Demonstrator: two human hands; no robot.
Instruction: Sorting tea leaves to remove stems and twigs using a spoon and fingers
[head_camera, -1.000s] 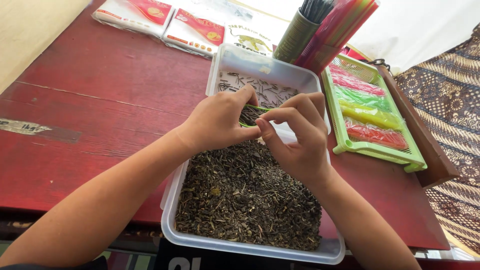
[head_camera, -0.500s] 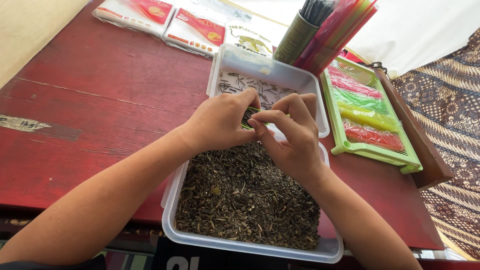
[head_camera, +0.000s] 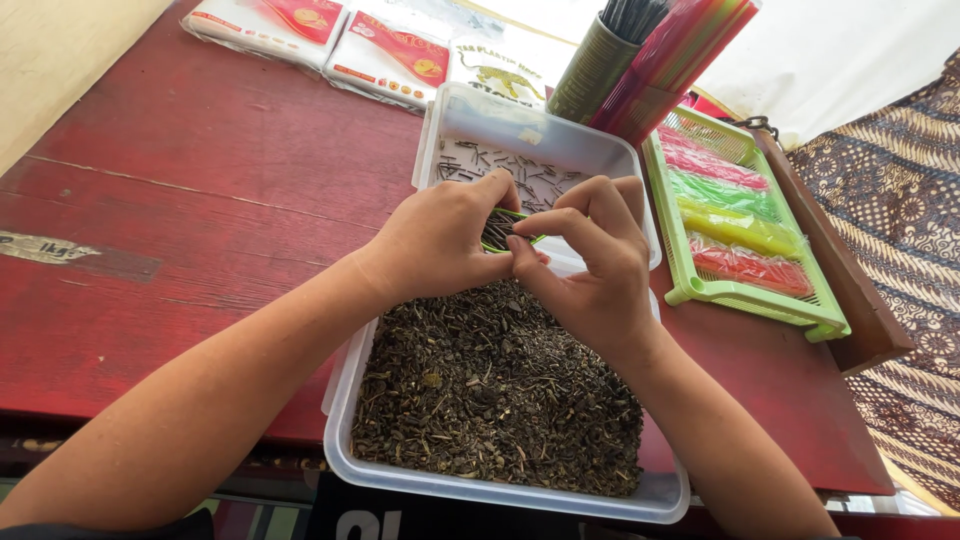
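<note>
A worn red wooden table (head_camera: 200, 200) filled the view, its paint scuffed along the near left edge, with a patterned brown cloth (head_camera: 900, 200) off to the right. On it stood a white plastic tub (head_camera: 340, 440) heaped with dark, dry, crumbled leaf bits and small twigs (head_camera: 490, 400). Above the far end of that heap, the left hand (head_camera: 440, 245) and the right hand (head_camera: 590, 260) met, fingertips touching. Between them sat a small green-rimmed bundle of thin dark sticks (head_camera: 500, 230), the left hand's fingers curled closed around it, the right hand's thumb and forefinger pinched at its edge. A second white tub (head_camera: 520, 125) just beyond held scattered short dark sticks (head_camera: 500, 170). To the right lay a light green slotted tray (head_camera: 700, 290) with red, green and yellow packets (head_camera: 740, 225). A dark green cup (head_camera: 590, 75) and red-and-white sachets (head_camera: 320, 40) stood along the far edge.
</note>
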